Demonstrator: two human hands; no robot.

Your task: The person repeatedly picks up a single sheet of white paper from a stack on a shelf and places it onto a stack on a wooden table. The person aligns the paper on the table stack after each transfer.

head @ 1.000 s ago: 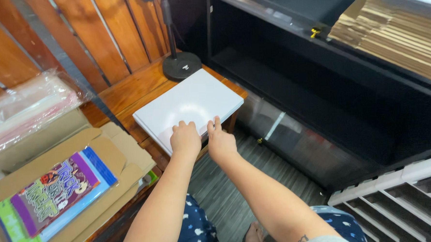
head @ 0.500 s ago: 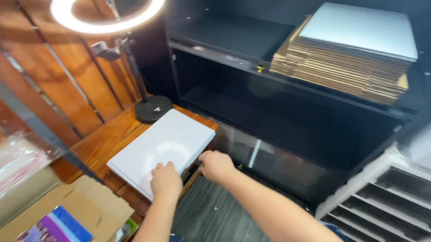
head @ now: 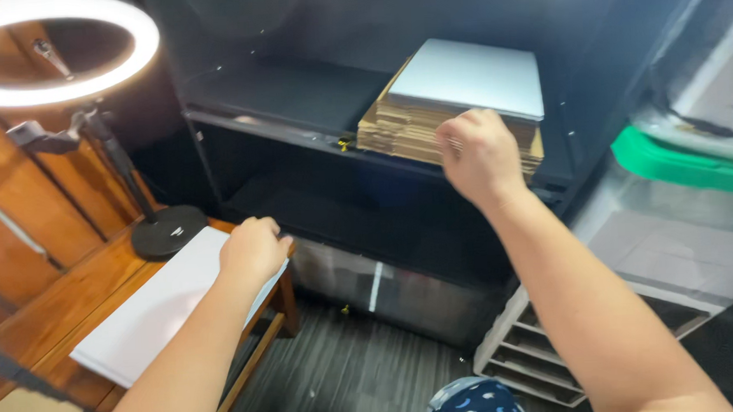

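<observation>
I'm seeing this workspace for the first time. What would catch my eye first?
The glowing ring light at top left stands out most. Below it, the left hand rests on a flat white box on the wooden table. The right hand reaches at a stack of flattened cardboard on the dark shelf.

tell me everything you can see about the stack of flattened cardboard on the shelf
The stack of flattened cardboard is a pile of many thin brown corrugated sheets, edges roughly aligned, lying flat on the black shelf at its right end. A pale grey flat sheet lies on top, covering most of it. The right hand is at the stack's front edge, fingers curled; whether it grips any sheets cannot be told.
</observation>
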